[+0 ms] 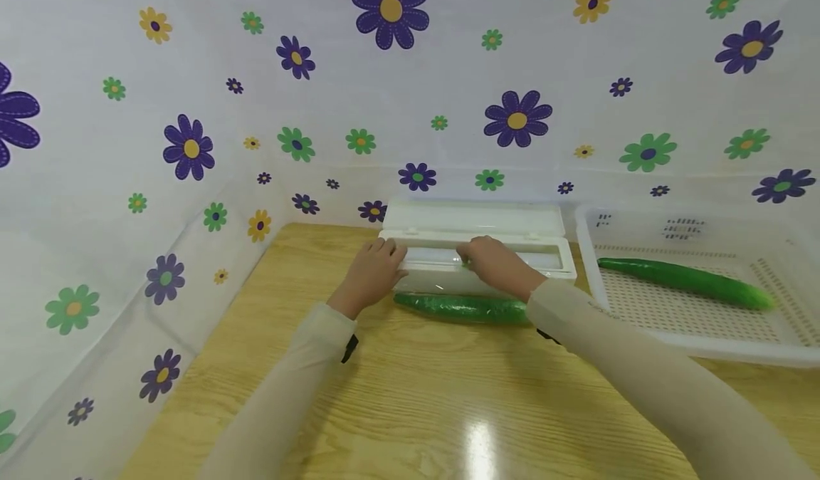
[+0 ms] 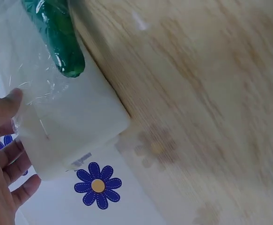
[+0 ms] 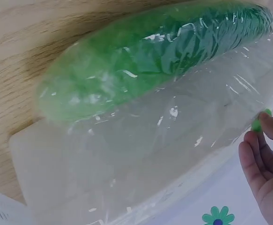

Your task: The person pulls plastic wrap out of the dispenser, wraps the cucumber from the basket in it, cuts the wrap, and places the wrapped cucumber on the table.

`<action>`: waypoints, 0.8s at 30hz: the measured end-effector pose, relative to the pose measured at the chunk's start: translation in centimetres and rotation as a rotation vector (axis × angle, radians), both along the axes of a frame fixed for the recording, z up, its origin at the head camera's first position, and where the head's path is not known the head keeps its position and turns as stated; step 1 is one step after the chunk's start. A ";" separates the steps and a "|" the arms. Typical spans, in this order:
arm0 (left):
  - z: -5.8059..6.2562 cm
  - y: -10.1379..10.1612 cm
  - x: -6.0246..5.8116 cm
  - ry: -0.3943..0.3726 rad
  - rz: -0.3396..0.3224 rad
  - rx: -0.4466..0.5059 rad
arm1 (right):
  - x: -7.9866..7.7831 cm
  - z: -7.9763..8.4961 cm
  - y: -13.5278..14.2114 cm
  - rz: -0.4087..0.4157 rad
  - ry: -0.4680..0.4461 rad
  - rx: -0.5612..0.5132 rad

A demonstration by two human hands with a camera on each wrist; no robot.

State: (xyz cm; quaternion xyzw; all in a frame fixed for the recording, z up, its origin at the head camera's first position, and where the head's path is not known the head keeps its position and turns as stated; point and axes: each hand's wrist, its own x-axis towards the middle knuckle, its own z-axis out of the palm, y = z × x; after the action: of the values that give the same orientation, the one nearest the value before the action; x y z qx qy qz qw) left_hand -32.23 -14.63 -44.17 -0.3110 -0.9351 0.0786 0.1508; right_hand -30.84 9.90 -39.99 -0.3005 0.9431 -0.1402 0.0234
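A white cling film dispenser (image 1: 429, 280) stands on the table with its lid (image 1: 474, 218) tipped back and a film roll (image 1: 432, 255) inside. Right in front lies a cucumber (image 1: 458, 308), covered by clear film (image 3: 173, 112) that runs up the box's front wall to its rim. My left hand (image 1: 374, 270) grips the dispenser's left end, thumb at the front rim in the left wrist view. Between thumb and fingertips, my right hand (image 1: 496, 263) pinches the small green slide cutter (image 3: 261, 120) on the front rim, near mid-length.
A white perforated basket (image 1: 592, 284) stands to the right of the dispenser with a second cucumber (image 1: 692, 280) in it. Behind and to the left rises a flower-patterned white sheet (image 1: 448, 74). The wooden table (image 1: 397, 409) stretches toward me.
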 end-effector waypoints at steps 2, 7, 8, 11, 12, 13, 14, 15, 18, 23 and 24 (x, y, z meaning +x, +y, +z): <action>-0.2 0.0 0.0 -0.010 -0.003 0.027 | 0.1 0.2 0.8 0.004 -0.004 0.008; -0.2 0.2 -0.4 -0.016 -0.009 0.036 | 0.3 0.9 2.7 -0.028 -0.027 0.040; -0.2 0.2 -0.4 -0.015 -0.008 0.033 | 0.4 1.1 3.2 -0.040 -0.041 0.048; 0.0 0.0 -0.3 -0.007 -0.003 0.034 | 0.6 1.8 5.1 -0.073 -0.074 0.062; 0.0 -0.1 -0.3 -0.006 0.000 0.034 | 0.6 1.9 5.8 -0.080 -0.082 0.071; 0.0 -0.1 -0.3 -0.005 0.003 0.034 | 0.7 1.9 6.3 -0.081 -0.083 0.075; -0.1 -0.2 -0.3 -0.005 0.005 0.033 | 0.7 1.9 6.8 -0.084 -0.083 0.078; -0.1 -0.3 -0.3 -0.006 0.007 0.031 | 0.7 1.9 7.1 -0.088 -0.086 0.082; -0.2 -0.3 -0.4 -0.001 0.002 0.021 | 1.0 1.8 7.4 -0.092 -0.053 0.156; -0.4 -0.2 -0.3 -0.030 -0.006 0.010 | 2.0 1.7 6.2 -0.053 0.147 0.409; -0.4 -0.1 -0.3 -0.037 -0.005 0.010 | 2.2 1.7 5.8 -0.041 0.184 0.448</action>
State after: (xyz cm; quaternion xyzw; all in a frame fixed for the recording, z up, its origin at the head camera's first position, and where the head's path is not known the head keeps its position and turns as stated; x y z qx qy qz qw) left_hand -32.51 -14.77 -44.55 -0.3141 -0.9372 0.0679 0.1354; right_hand -28.69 15.66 -38.34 -0.2801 0.9547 0.1001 0.0004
